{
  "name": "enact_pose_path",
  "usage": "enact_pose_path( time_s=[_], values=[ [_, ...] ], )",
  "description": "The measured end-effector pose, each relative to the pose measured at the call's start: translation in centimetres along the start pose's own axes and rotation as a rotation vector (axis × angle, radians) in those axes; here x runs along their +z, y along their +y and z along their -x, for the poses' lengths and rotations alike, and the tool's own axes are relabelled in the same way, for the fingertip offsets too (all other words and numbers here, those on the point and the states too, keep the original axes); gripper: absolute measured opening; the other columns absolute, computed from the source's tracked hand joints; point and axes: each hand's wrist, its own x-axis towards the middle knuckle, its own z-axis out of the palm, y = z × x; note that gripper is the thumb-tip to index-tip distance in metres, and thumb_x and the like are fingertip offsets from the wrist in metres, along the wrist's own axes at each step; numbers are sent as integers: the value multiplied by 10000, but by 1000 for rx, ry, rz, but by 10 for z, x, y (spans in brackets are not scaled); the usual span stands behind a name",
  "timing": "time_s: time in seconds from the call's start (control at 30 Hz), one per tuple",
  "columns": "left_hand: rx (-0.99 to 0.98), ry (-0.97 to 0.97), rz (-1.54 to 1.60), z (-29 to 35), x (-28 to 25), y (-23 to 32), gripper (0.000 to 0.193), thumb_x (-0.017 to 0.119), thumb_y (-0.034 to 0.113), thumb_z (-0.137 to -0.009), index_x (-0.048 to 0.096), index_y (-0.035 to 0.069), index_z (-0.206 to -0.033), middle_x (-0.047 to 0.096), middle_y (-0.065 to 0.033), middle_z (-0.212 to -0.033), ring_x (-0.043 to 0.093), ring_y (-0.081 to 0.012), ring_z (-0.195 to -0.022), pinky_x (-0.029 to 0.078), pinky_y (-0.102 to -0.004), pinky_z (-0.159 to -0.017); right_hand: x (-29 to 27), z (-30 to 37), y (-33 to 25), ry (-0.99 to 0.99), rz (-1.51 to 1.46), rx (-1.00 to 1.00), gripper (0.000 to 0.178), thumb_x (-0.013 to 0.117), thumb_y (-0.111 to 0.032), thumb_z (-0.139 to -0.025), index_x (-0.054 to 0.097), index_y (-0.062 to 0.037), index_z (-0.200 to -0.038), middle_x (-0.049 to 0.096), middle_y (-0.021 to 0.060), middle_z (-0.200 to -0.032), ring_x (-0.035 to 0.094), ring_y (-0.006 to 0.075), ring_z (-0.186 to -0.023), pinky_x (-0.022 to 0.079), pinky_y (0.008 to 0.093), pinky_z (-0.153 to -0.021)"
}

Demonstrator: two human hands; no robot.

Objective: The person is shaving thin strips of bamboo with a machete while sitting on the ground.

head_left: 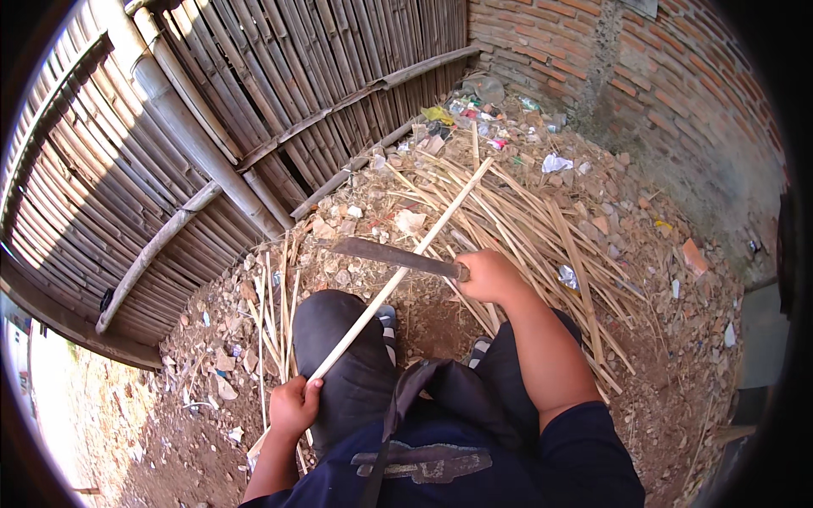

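Note:
My left hand (pixel 294 406) is closed round the lower end of a long pale bamboo strip (pixel 360 326), beside my left knee. The strip slants up and away to the right, its far end over a pile of similar strips. My right hand (pixel 489 276) grips the handle of a machete (pixel 391 255). Its dark, broad blade points left and crosses over the strip about midway; whether blade and strip touch, I cannot tell. The far pile of bamboo strips (pixel 542 241) lies on the ground in front and to the right.
A smaller bunch of strips (pixel 273 317) lies left of my left knee. Rubble and stones cover the ground. Litter (pixel 474 114) is heaped in the far corner, between a bamboo fence (pixel 339 51) at left and a brick wall (pixel 677 68) at right.

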Motion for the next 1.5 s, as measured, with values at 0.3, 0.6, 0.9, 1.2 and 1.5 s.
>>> enact_pose_path(
  time_s=[0.3,0.6,0.9,1.2,1.5],
  values=[
    [-6,-11,18,1,0,1,507,661,347,-978,489,26,-626,520,-202,-556,544,-412,-524,414,-491,-528,7,5,-10,0,-16,-8,315,761,-231,-776,743,-126,-1073,730,193,-951,705,382,-933,561,492,-801],
    [-4,0,9,1,0,1,486,677,327,-968,501,25,-630,517,-193,-549,535,-394,-510,414,-482,-527,-2,12,-32,-70,94,-77,270,735,-213,-769,730,-139,-1029,736,158,-920,709,380,-906,562,505,-785],
    [6,2,6,0,1,-3,519,703,367,-955,485,35,-622,531,-205,-547,556,-432,-514,429,-497,-511,12,6,-12,40,86,-173,189,750,-245,-755,713,-149,-913,688,156,-750,696,387,-770,544,508,-689],
    [-4,13,-6,3,0,1,502,701,356,-953,497,40,-622,545,-197,-546,573,-428,-517,440,-501,-515,2,16,-16,60,121,-178,265,745,-225,-771,740,-124,-1015,728,164,-876,707,381,-874,558,499,-772],
    [26,36,-46,3,-2,4,489,689,356,-963,502,43,-637,560,-203,-559,597,-432,-533,459,-515,-531,2,9,-25,-81,-16,2,251,741,-241,-808,742,-106,-1020,726,177,-887,705,389,-892,560,492,-785]
  ],
)
